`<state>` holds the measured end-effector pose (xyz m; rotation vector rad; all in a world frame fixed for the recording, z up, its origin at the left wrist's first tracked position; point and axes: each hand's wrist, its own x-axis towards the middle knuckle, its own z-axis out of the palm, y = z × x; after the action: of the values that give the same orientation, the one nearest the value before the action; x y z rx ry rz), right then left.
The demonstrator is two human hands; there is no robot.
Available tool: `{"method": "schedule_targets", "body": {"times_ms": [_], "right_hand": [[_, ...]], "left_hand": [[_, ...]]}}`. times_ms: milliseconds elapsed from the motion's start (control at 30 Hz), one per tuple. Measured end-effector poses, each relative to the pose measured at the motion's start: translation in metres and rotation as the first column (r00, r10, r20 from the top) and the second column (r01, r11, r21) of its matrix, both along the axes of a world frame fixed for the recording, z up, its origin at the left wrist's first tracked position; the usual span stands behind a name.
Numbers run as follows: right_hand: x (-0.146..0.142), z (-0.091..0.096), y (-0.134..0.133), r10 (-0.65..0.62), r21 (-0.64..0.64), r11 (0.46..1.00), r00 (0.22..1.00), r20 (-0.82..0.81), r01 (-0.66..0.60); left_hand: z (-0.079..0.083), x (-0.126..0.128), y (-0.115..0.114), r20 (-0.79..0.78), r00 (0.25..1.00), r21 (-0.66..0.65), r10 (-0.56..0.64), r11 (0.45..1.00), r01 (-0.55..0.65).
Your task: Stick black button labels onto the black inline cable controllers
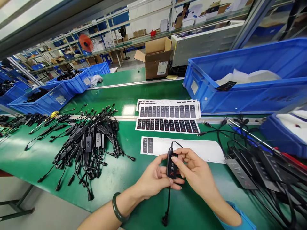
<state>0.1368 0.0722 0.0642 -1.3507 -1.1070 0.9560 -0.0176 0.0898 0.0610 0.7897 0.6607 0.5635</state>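
Note:
Between my hands is a small black inline cable controller [171, 169], upright, with button marks and a red logo on its face. My left hand [153, 177] grips its left side and lower end. The thumb of my right hand [195, 169] presses on the upper part of its face, with the fingers curled behind. A thin cable leaves the top, and a cable with a black plug [165, 219] hangs below. Just behind lies a white backing sheet [196, 149] with two black labels [147, 145] at its left end. Fuller label sheets [167, 125] lie beyond it.
A heap of cabled controllers [88, 143] covers the left of the green table [115, 182]. More controllers [242, 172] and cables lie at the right. Blue bins [251, 95] stand at right and back left; an open cardboard box [157, 67] sits behind. A yellow-handled screwdriver [54, 114] lies left.

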Motion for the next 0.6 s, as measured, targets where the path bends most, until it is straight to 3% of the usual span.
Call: {"method": "schedule_targets", "body": {"times_ms": [600], "right_hand": [[-0.0004,0.0005,0.0000,-0.002,-0.008,1.000,1.000,0.001,0.002]], "left_hand": [[0.0005,-0.0011,0.0003,0.008,1.000,0.009,-0.017,1.000,0.017]]}}
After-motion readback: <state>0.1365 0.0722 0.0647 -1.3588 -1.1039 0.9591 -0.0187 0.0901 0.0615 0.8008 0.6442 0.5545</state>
